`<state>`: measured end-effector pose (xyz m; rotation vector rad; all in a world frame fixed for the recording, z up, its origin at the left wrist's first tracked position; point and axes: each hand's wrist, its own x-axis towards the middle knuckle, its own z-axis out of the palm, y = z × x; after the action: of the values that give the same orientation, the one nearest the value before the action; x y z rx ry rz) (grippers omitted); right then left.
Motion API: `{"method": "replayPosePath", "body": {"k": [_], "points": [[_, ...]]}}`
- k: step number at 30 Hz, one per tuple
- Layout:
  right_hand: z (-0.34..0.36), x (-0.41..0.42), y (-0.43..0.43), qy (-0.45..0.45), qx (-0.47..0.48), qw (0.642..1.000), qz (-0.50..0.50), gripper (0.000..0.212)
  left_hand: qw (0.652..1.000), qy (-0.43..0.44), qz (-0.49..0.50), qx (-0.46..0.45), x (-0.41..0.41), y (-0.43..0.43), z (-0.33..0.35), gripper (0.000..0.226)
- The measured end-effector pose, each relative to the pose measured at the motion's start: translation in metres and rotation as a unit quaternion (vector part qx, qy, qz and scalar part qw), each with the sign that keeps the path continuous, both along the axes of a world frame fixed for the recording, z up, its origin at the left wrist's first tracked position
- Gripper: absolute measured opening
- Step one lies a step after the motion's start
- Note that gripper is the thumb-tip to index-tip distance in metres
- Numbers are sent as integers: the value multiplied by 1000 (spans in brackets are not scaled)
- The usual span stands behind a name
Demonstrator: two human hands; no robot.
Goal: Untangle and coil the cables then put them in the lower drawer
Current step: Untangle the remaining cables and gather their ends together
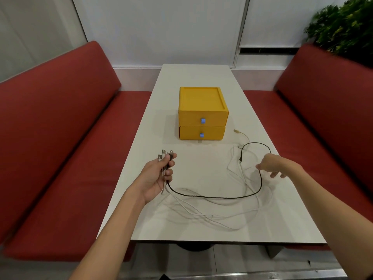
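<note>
left hand (159,175) grips plug ends (164,154) before yellow plastic 2-drawer box (201,102) | right hand (272,165) grip unclear | risk: tugging knots thin white-black cables (222,197)

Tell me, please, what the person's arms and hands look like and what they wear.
The left forearm and the right forearm are bare to the frame's edge, no sleeves in view. The left hand and the right hand wear no gloves; no watch, bracelet or ring shows, though the right hand is slightly blurred.
</note>
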<state>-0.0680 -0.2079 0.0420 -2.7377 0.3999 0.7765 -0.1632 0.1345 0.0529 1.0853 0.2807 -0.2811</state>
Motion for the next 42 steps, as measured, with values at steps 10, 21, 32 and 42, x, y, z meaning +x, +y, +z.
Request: {"method": "replayPosePath", "body": {"k": [10, 21, 32, 42], "points": [[42, -87, 155, -106, 403, 886, 206, 26, 996, -78, -10, -50, 9, -37, 38, 18], [27, -100, 180, -112, 593, 793, 83, 31, 986, -155, 5, 55, 15, -16, 48, 29], [32, -95, 172, -62, 560, 816, 127, 35, 978, -178, -1, 105, 17, -17, 43, 27], [35, -92, 172, -71, 557, 819, 121, 38, 974, -183, 18, 136, 12, -20, 40, 17]]}}
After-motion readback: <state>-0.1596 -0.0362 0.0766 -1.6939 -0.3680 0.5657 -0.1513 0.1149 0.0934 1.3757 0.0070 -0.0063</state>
